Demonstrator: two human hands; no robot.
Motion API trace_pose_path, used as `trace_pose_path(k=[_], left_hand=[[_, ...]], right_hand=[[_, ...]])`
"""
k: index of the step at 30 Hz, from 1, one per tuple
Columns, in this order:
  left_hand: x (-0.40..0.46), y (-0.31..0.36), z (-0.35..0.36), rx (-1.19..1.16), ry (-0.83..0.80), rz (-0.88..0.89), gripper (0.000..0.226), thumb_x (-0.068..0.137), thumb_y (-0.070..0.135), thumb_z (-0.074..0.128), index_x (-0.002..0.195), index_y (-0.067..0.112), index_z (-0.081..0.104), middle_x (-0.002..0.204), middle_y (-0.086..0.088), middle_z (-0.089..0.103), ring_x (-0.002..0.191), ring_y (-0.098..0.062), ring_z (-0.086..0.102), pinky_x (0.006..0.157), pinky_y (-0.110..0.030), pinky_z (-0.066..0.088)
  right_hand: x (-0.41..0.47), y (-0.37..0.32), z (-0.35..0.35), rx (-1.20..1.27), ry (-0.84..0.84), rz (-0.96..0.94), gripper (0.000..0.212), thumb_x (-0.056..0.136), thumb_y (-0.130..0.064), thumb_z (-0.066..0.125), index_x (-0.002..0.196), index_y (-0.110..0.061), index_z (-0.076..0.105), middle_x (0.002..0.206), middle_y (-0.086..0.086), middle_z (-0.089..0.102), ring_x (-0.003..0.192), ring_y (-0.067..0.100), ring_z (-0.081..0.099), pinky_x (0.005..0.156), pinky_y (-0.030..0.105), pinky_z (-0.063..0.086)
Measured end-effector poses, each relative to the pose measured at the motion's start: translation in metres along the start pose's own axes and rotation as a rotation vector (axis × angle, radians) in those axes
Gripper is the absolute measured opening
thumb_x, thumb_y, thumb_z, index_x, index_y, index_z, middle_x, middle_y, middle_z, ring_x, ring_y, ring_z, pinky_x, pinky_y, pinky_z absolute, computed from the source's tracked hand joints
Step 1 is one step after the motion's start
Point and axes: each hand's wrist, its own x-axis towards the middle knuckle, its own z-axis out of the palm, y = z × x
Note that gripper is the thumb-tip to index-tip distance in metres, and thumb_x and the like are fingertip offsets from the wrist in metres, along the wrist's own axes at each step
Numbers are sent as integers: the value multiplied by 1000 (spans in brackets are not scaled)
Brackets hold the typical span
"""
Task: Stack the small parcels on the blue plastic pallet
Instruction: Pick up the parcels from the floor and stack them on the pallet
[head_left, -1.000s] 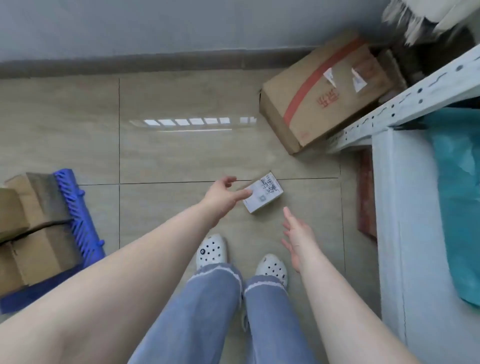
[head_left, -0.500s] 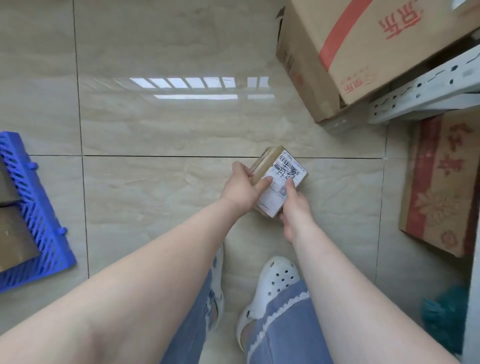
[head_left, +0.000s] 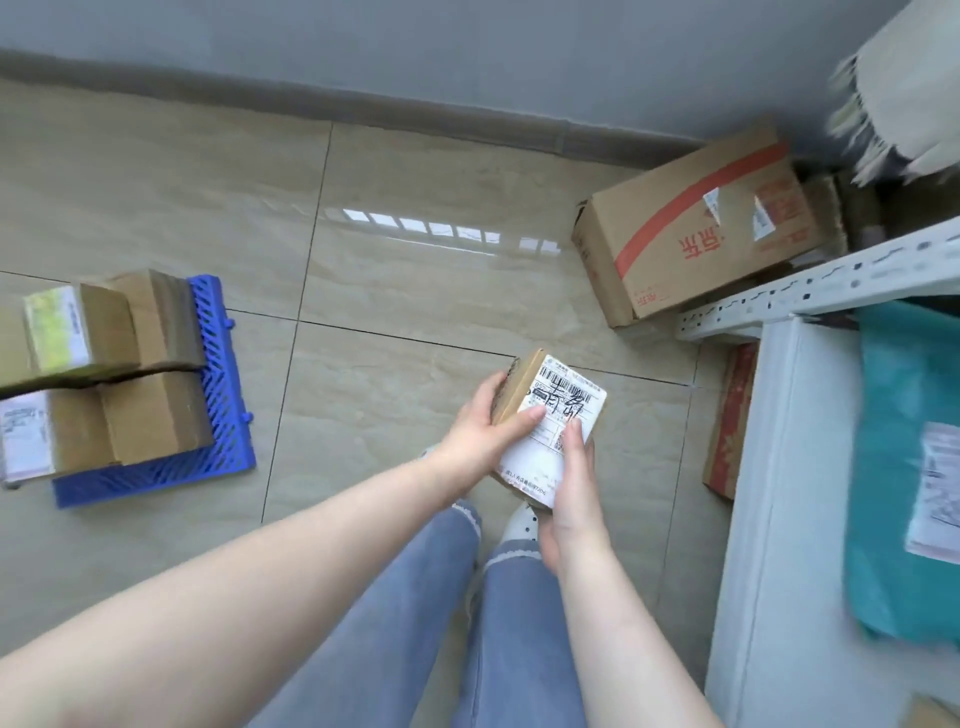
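Both hands' fingers (head_left: 530, 418) grip a small parcel (head_left: 553, 423), hiding its lower edge, right of the half-cropped blue pallet (head_left: 218, 384).

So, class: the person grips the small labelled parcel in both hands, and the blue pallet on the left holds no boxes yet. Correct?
Not quite. The head view shows the blue pallet already holds several boxes. Both the left hand and right hand do grip the small parcel.

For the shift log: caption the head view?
Both hands grip a labelled small parcel above the floor, blue pallet at left.
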Motion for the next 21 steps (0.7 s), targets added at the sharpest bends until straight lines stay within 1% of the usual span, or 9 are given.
trace_pose_path(k=[1, 3, 6, 9, 12, 14, 16, 18, 21], left_hand=[[-24, 11, -7, -39, -21, 2, 97, 68, 63, 72, 149, 28, 31, 143, 1, 50, 127, -14, 53, 107, -32, 44], [-71, 29, -22, -110, -39, 15, 72, 89, 38, 67, 149, 22, 32, 138, -3, 56, 115, -12, 60, 84, -15, 53], [-143, 46, -42, -174, 11, 54, 55, 97, 27, 55, 147, 21, 33, 136, -6, 59, 96, -11, 64, 58, -9, 50], [-209, 48, -56, -247, 88, 106, 55, 96, 29, 56, 147, 23, 35, 135, -5, 59, 97, -13, 65, 56, -10, 49], [-275, 41, -61, -321, 138, 151, 52, 96, 28, 57, 144, 20, 38, 128, -3, 62, 91, -8, 66, 57, -11, 50], [-313, 32, -61, -392, 183, 181, 49, 96, 26, 57, 141, 14, 41, 120, -3, 65, 82, -3, 68, 57, -13, 50], [-347, 19, -59, -455, 209, 198, 47, 96, 26, 58, 138, 11, 45, 114, -3, 68, 79, -2, 70, 59, -15, 52], [-374, 6, -59, -520, 217, 211, 50, 93, 30, 63, 137, 11, 47, 117, -5, 69, 87, -9, 71, 62, -20, 54], [-405, -9, -67, -578, 236, 246, 66, 80, 42, 69, 137, 14, 49, 120, -6, 70, 99, -17, 70, 66, -26, 55]], right_hand=[[-21, -6, 7, -10, -12, -32, 41, 99, -45, 44, 138, -33, 46, 125, -5, 67, 113, 16, 66, 102, 46, 49], [-65, -17, 25, -38, -30, -90, 41, 100, -41, 44, 139, -30, 45, 125, -3, 67, 110, 14, 67, 91, 37, 55], [-129, -30, 50, -95, -79, -159, 39, 101, -34, 45, 140, -27, 45, 126, -1, 66, 101, 7, 69, 71, 20, 55], [-191, -36, 65, -123, -134, -199, 39, 101, -30, 46, 140, -25, 45, 123, -1, 66, 90, 1, 71, 65, 16, 54], [-249, -33, 68, -191, -210, -221, 38, 101, -32, 48, 138, -24, 47, 124, 2, 67, 89, 5, 71, 65, 20, 55], [-283, -29, 68, -257, -238, -250, 37, 100, -35, 50, 135, -24, 50, 124, 4, 67, 93, 11, 71, 71, 27, 58], [-314, -24, 66, -330, -258, -265, 40, 98, -39, 54, 135, -26, 50, 125, 4, 67, 102, 17, 70, 85, 39, 59], [-339, -19, 65, -387, -284, -273, 41, 96, -41, 55, 135, -29, 51, 125, 0, 67, 109, 20, 68, 94, 45, 55], [-369, -9, 69, -421, -322, -270, 37, 98, -38, 53, 134, -31, 52, 123, -2, 69, 109, 19, 67, 93, 42, 55]])
